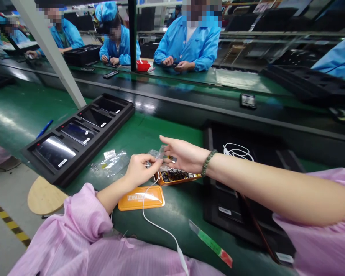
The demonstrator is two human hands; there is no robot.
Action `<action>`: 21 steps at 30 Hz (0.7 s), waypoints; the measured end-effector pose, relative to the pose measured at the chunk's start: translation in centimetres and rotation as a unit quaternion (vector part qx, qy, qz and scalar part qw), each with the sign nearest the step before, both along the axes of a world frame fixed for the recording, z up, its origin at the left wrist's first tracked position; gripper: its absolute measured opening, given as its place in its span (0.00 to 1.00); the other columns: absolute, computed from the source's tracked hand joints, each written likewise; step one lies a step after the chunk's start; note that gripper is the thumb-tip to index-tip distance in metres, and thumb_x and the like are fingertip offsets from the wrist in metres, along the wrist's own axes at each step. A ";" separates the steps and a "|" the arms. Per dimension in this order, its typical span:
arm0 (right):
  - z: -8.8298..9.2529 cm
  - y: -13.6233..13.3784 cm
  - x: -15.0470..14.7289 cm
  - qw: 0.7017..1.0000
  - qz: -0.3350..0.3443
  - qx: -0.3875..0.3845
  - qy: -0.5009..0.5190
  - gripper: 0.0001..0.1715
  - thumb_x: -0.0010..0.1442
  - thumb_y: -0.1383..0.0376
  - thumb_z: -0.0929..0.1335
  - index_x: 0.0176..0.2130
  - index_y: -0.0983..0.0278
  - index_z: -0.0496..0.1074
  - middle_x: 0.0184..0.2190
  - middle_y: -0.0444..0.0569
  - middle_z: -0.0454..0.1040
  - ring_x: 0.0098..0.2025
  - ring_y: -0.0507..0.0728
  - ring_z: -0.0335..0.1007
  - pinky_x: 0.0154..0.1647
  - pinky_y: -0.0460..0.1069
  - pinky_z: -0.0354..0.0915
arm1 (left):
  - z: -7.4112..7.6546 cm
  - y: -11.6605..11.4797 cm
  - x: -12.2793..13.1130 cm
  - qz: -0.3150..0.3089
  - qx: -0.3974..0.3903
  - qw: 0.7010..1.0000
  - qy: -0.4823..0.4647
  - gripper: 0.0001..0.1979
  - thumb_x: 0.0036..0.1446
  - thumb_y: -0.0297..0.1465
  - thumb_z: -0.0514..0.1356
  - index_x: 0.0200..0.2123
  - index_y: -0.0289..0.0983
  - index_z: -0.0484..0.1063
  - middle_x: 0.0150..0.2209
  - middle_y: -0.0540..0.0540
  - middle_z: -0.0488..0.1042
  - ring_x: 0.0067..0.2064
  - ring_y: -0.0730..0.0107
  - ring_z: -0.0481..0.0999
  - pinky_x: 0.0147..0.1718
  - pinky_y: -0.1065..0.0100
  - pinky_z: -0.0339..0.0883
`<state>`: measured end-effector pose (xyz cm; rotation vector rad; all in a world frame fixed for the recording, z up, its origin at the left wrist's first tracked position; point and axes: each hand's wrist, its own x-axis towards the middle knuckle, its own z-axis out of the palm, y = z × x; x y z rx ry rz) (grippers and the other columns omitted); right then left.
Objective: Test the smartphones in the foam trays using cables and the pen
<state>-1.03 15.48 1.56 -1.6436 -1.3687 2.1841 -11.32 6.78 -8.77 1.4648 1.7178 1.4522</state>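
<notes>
My left hand (140, 168) is closed in a pinch on a small clear plastic bag (161, 152). My right hand (185, 155), with a beaded bracelet at the wrist, faces it with its thumb raised and its fingers curled at a small gold-and-black part (172, 158). Right below both hands is an orange tin (179, 182) full of small black and yellowish parts. Its orange lid (140, 198) lies in front of it. A white cable (161, 227) hangs past my left hand toward my lap; its upper end is hard to make out.
At left is a black tray (64, 178) with several dark screens. Another black tray (211, 203) lies under my right forearm, with a coiled white cable (238, 149). Clear bags (115, 165), a blue pen (45, 128) and a green-red strip (209, 243) lie around. Co-workers (189, 42) sit across the line.
</notes>
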 end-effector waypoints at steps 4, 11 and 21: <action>-0.5 0.8 -0.2 0.995 0.079 0.035 -0.052 0.14 0.68 0.54 0.61 0.38 0.62 0.63 0.28 0.46 0.65 0.26 0.52 0.67 0.27 0.49 0.72 | 0.0 -0.1 0.0 -0.001 -0.008 1.000 -0.011 0.13 0.53 0.34 0.62 0.20 0.35 0.75 0.19 0.49 0.74 0.20 0.76 0.66 0.18 0.75 0.54; -0.3 2.0 -1.6 0.969 0.146 0.127 -0.153 0.12 0.60 0.63 0.70 0.27 0.65 0.68 0.24 0.51 0.71 0.28 0.57 0.73 0.25 0.49 0.71 | 0.1 -0.1 -0.1 0.013 0.007 1.000 -0.018 0.13 0.53 0.36 0.63 0.20 0.36 0.74 0.15 0.53 0.65 0.18 0.80 0.55 0.18 0.73 0.48; 1.0 1.5 -3.6 0.846 0.376 0.292 -0.239 0.22 0.43 0.80 0.72 0.10 0.64 0.63 0.15 0.51 0.66 0.25 0.64 0.74 0.22 0.53 0.66 | 0.2 0.1 -0.1 0.000 -0.023 0.998 -0.052 0.13 0.52 0.37 0.62 0.21 0.35 0.71 0.15 0.55 0.59 0.17 0.82 0.50 0.17 0.72 0.42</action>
